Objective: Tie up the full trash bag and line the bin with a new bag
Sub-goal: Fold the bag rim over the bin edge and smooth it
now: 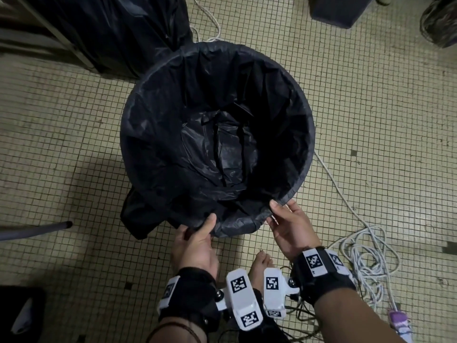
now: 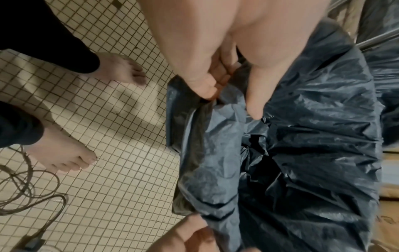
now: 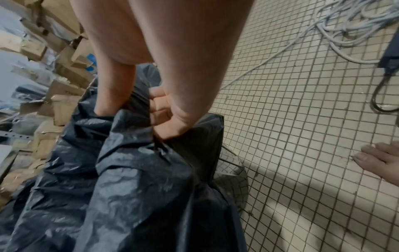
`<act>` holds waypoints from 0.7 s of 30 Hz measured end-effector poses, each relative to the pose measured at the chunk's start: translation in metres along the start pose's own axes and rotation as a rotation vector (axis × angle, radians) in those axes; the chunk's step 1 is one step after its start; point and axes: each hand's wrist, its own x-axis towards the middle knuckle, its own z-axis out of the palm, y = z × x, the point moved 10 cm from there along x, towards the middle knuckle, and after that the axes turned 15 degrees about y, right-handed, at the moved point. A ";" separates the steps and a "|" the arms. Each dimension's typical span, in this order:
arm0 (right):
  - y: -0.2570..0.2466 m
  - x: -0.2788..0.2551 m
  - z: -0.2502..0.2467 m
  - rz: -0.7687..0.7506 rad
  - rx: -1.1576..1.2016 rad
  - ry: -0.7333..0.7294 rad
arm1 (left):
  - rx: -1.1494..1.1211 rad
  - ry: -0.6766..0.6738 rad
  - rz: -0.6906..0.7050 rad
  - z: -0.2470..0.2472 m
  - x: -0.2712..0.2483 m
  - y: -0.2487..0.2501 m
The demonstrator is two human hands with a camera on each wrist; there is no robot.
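A round bin (image 1: 310, 115) stands on the tiled floor, lined with a black bag (image 1: 188, 125) whose edge is folded over the rim. A loose flap of it hangs outside at the near left (image 1: 141, 219). My left hand (image 1: 197, 226) pinches the bag's edge at the near rim, thumb inside and fingers beneath; the left wrist view shows the left hand (image 2: 228, 98) holding the crumpled plastic. My right hand (image 1: 274, 214) grips the edge a little to the right, and the right wrist view shows the right hand (image 3: 138, 109) with fingers curled round a fold. A full black trash bag (image 1: 118, 28) stands behind the bin at far left.
A white cable (image 1: 331, 179) runs past the bin's right side to a tangled coil (image 1: 366, 258). A dark box (image 1: 338, 8) sits at the far right. A grey rod (image 1: 34, 229) pokes in from the left. My bare foot (image 1: 262, 263) is just behind the hands. Cardboard boxes (image 3: 62, 105) are piled beyond the bin.
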 end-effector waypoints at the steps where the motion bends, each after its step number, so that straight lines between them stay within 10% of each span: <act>1: -0.002 0.000 0.001 -0.011 -0.019 -0.001 | -0.030 -0.042 -0.006 0.004 -0.001 0.002; 17: -0.037 0.004 0.014 -0.144 -0.139 0.082 | 0.084 -0.217 0.100 0.022 0.037 0.041; 21: -0.035 0.004 0.016 -0.092 -0.108 0.048 | -0.010 0.022 0.051 -0.001 0.032 0.032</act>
